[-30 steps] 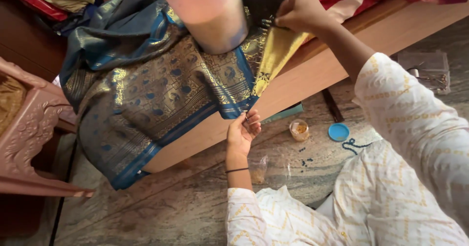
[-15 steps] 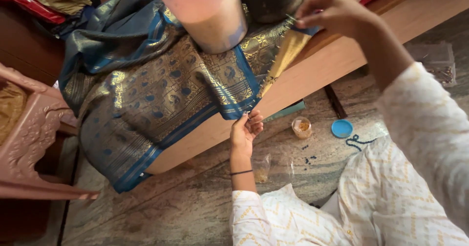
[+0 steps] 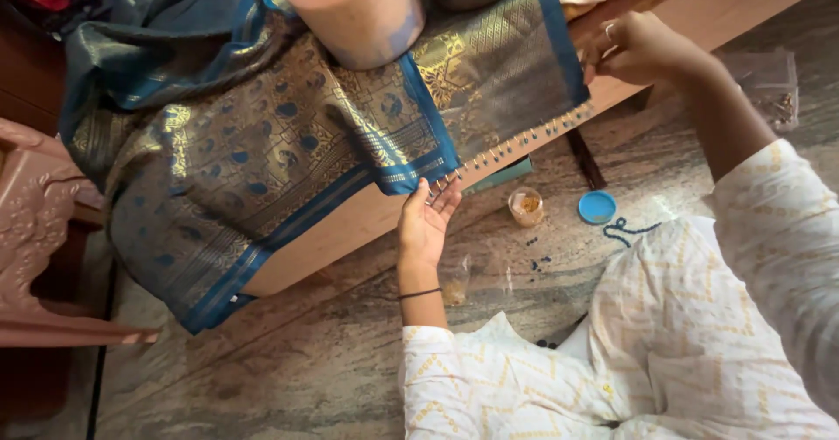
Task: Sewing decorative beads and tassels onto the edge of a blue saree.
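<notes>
- Left hand (image 3: pixel 426 226), palm open, fingertips touching the beaded lower edge of a blue-and-gold woven silk cloth (image 3: pixel 288 134).
- Right hand (image 3: pixel 636 47) pinches the cloth's far corner.
- Small open glass jar (image 3: pixel 525 206) stands beside a round blue lid (image 3: pixel 597 207) on the stone floor (image 3: pixel 288 361).

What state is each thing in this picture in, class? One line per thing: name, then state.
Blue and gold cloth: draped over the wooden edge, held stretched.
Left hand: open, fingers at the beaded fringe.
Right hand: closed on the cloth's corner.
Small jar: open, on the floor.
Blue lid: off, beside the jar.
</notes>
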